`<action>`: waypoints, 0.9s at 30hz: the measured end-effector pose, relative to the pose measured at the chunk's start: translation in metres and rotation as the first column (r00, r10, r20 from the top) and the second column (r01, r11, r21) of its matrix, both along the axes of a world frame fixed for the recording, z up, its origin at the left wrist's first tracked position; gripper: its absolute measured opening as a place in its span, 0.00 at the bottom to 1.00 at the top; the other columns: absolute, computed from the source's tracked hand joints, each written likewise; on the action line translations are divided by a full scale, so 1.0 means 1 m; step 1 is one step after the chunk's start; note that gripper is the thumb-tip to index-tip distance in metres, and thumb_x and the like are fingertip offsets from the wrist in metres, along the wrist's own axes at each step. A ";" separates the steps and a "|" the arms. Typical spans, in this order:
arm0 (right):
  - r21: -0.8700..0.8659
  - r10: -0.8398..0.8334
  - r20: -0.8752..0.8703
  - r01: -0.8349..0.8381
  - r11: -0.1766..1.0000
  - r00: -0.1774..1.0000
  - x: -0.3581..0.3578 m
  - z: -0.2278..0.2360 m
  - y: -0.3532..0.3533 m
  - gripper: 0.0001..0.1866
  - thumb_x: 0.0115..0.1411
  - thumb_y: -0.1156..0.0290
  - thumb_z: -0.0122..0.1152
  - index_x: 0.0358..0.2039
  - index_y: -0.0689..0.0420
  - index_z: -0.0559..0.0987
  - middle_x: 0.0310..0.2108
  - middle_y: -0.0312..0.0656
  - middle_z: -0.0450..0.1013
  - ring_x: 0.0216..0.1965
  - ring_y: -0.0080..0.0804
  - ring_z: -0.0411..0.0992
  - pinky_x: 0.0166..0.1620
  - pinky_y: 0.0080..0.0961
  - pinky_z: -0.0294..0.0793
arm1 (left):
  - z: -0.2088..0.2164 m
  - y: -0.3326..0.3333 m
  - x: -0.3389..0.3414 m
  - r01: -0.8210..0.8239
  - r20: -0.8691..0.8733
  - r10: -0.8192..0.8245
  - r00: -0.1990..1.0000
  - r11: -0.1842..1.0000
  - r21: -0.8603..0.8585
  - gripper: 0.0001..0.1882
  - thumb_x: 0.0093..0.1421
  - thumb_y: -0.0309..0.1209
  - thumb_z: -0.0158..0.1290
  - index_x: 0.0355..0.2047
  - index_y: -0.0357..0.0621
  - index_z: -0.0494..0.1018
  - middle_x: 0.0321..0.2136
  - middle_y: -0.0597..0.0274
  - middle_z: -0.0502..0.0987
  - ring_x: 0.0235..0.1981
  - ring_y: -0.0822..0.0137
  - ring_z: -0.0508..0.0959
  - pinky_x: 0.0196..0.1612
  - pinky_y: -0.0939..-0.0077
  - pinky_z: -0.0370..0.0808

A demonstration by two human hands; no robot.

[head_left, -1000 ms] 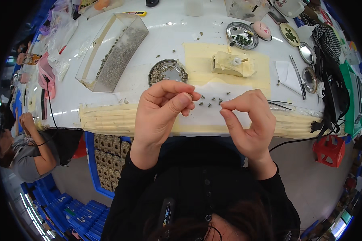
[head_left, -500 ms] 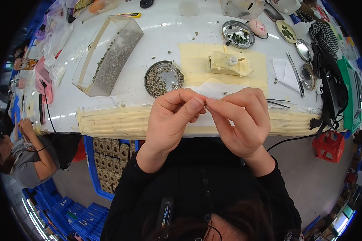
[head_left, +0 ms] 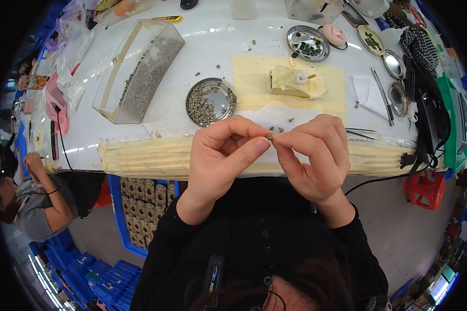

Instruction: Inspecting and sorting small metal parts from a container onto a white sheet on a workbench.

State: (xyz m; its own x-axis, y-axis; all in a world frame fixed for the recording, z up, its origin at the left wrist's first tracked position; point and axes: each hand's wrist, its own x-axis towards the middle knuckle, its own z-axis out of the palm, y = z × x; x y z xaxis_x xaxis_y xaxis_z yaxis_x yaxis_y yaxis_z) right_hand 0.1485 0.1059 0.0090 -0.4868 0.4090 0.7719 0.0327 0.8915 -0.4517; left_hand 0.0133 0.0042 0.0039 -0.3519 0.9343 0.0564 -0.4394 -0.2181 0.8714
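A tiny metal part [head_left: 270,137] sits between the fingertips of both hands, above the front edge of the table. My left hand [head_left: 220,160] pinches it from the left with thumb and forefinger. From the other side my right hand [head_left: 316,158] pinches it the same way; its exact shape is too small to make out. Several similar small parts [head_left: 281,128] lie on white paper just beyond my fingers. A round steel dish [head_left: 228,93] holding many small metal pieces stands beyond my left hand.
A clear bin [head_left: 158,67] of small pieces stands at left. A tape-wrapped block [head_left: 285,85] rests on yellow paper. Steel dish [head_left: 324,49] with dark green pieces, tweezers [head_left: 381,96] and round lids lie at right. A co-worker [head_left: 41,202] sits at far left.
My fingertips have parted slightly and tilted, so the tiny part between them now shows. More of the small parts on the paper beyond are visible.
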 end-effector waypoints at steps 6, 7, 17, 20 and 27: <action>-0.366 0.114 -0.059 -0.128 0.922 0.992 0.002 -0.003 -0.002 0.09 0.45 0.81 0.67 0.29 0.58 0.80 0.26 0.38 0.71 0.28 0.31 0.68 0.31 0.23 0.67 | -0.002 0.003 0.003 -0.182 -0.411 0.208 0.887 0.978 0.101 0.08 0.54 0.15 0.58 0.35 0.34 0.77 0.30 0.60 0.78 0.30 0.74 0.75 0.36 0.82 0.71; -0.476 0.147 -0.077 -0.166 0.864 0.986 0.003 -0.004 -0.003 0.08 0.47 0.81 0.66 0.30 0.59 0.79 0.26 0.38 0.72 0.28 0.31 0.69 0.32 0.23 0.68 | -0.003 0.004 0.002 -0.197 -0.494 0.244 0.834 0.969 0.146 0.08 0.52 0.15 0.59 0.34 0.35 0.78 0.29 0.60 0.77 0.29 0.73 0.75 0.35 0.82 0.71; -0.803 0.290 -0.214 -0.337 0.492 0.933 0.007 -0.007 -0.005 0.03 0.57 0.78 0.59 0.33 0.63 0.77 0.30 0.36 0.72 0.32 0.22 0.66 0.40 0.19 0.65 | -0.001 0.002 0.000 -0.229 -0.814 0.411 0.410 0.910 0.345 0.09 0.49 0.17 0.62 0.32 0.34 0.78 0.28 0.58 0.76 0.30 0.68 0.73 0.31 0.79 0.69; -0.831 0.296 -0.239 -0.353 0.431 0.925 0.007 -0.008 -0.006 0.03 0.58 0.78 0.59 0.33 0.63 0.77 0.30 0.36 0.72 0.32 0.21 0.66 0.40 0.19 0.65 | -0.001 0.002 0.000 -0.215 -0.799 0.397 0.453 0.918 0.334 0.08 0.50 0.17 0.61 0.33 0.33 0.77 0.28 0.58 0.75 0.30 0.68 0.73 0.31 0.80 0.68; -0.864 0.302 -0.247 -0.351 0.361 0.921 0.007 -0.006 -0.007 0.03 0.59 0.78 0.58 0.33 0.63 0.77 0.30 0.36 0.72 0.33 0.21 0.66 0.40 0.19 0.65 | 0.001 0.002 0.003 -0.272 -0.748 0.387 0.539 0.921 0.280 0.11 0.46 0.18 0.64 0.31 0.39 0.80 0.26 0.61 0.77 0.26 0.66 0.74 0.29 0.77 0.69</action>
State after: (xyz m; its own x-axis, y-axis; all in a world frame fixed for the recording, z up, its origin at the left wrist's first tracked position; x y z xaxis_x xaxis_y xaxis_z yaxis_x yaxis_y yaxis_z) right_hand 0.1556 0.0989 0.0030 -0.7243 0.6813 0.1054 -0.2048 -0.0667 -0.9765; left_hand 0.0165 0.0065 0.0046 -0.3989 0.7269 0.5590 0.5177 -0.3247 0.7916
